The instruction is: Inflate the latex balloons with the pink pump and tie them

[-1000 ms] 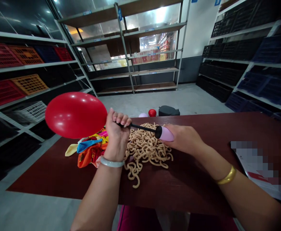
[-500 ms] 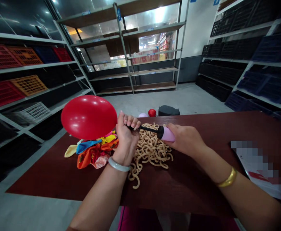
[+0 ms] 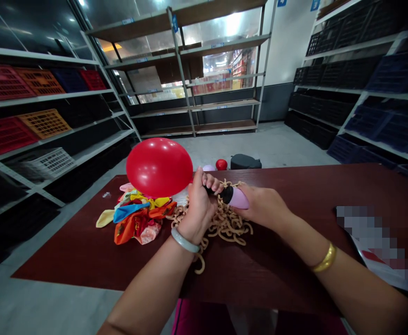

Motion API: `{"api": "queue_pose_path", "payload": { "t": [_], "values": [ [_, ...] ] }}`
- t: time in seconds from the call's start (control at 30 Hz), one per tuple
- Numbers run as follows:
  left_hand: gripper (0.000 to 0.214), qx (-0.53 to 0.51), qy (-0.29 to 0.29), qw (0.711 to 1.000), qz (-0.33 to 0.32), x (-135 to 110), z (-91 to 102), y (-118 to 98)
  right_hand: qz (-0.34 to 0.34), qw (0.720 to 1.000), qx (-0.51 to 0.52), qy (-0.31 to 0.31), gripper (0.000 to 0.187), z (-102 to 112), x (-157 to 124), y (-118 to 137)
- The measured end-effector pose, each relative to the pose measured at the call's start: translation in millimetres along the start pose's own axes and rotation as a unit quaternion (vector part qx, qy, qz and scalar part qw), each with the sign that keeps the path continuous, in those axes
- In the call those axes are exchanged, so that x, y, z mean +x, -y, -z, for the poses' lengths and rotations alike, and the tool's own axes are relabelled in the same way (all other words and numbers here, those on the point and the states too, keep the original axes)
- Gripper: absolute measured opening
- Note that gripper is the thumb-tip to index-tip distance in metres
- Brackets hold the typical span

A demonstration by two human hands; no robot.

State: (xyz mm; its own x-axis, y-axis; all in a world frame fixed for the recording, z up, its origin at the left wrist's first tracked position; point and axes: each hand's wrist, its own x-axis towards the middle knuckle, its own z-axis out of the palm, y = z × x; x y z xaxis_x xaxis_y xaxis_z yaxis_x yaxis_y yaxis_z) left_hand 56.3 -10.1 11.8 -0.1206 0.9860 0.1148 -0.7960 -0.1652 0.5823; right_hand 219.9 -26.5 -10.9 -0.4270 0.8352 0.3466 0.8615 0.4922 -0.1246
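My left hand [image 3: 204, 195] is closed around the black end of a hand balloon pump, where the neck of an inflated red balloon [image 3: 159, 166] meets it. To the left of that hand the balloon is round and glossy. My right hand [image 3: 264, 204] grips the pump's lilac body [image 3: 239, 198], with its black collar close against my left fingers. Beneath both hands lies a heap of tan curved pieces [image 3: 230, 228], partly hidden. Left of the heap, several limp balloons [image 3: 130, 214] in orange, blue, yellow and pink are piled up.
The dark red table [image 3: 304, 186] spans the view. A flat item with a blurred cover [image 3: 374, 242] lies at its right. Past the far edge show a small red ball-like thing [image 3: 221, 164] and a dark grey object [image 3: 245, 161]. Shelves with crates [image 3: 46, 123] stand around.
My left hand and the red balloon have moved right, toward my right hand. The pump's black rod, exposed before, is now pushed in. My right hand has hardly moved.
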Motion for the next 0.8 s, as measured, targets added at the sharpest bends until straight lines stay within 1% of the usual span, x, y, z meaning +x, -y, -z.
{"api": "queue_pose_path", "payload": {
  "t": [0.1, 0.23, 0.3, 0.33, 0.4, 0.5, 0.67, 0.73, 0.8],
  "values": [
    [0.043, -0.008, 0.016, 1.0, -0.023, 8.2, 3.8, -30.4, 0.011, 1.0, 0.001, -0.007, 0.053, 1.5, 1.7, -5.0],
    [0.041, -0.028, 0.014, 0.997, -0.066, 14.6, 9.1, -72.1, 0.01, 1.0, -0.019, -0.009, 0.056, 3.6, 3.9, -16.5],
    [0.042, -0.04, 0.011, 0.995, -0.085, 15.6, 10.3, -82.5, 0.009, 0.999, -0.027, -0.02, 0.056, 4.0, 3.8, -21.8],
    [0.043, -0.046, 0.008, 0.995, -0.09, 15.9, 10.7, -83.6, 0.011, 0.999, -0.031, -0.026, 0.055, 4.0, 3.4, -24.1],
    [0.042, -0.059, -0.006, 0.994, -0.094, 16.6, 11.4, -77.8, 0.015, 0.998, -0.042, -0.033, 0.053, 3.5, 1.9, -27.6],
    [0.04, -0.076, -0.029, 0.993, -0.086, 17.0, 12.7, -54.5, 0.012, 0.997, -0.062, -0.038, 0.051, 1.3, -0.7, -29.5],
    [0.04, -0.054, -0.019, 0.997, -0.043, 6.9, 8.2, -8.6, 0.017, 0.997, -0.067, -0.032, 0.053, -4.8, -3.6, -20.7],
    [0.042, -0.039, -0.019, 0.999, -0.022, -0.7, 3.6, 4.9, 0.017, 0.998, -0.061, -0.024, 0.053, -6.7, -4.8, -14.9],
    [0.044, -0.03, -0.02, 0.999, -0.005, -7.1, -0.5, 13.8, 0.017, 0.998, -0.057, -0.019, 0.051, -7.6, -5.9, -9.9]
  ]
}}
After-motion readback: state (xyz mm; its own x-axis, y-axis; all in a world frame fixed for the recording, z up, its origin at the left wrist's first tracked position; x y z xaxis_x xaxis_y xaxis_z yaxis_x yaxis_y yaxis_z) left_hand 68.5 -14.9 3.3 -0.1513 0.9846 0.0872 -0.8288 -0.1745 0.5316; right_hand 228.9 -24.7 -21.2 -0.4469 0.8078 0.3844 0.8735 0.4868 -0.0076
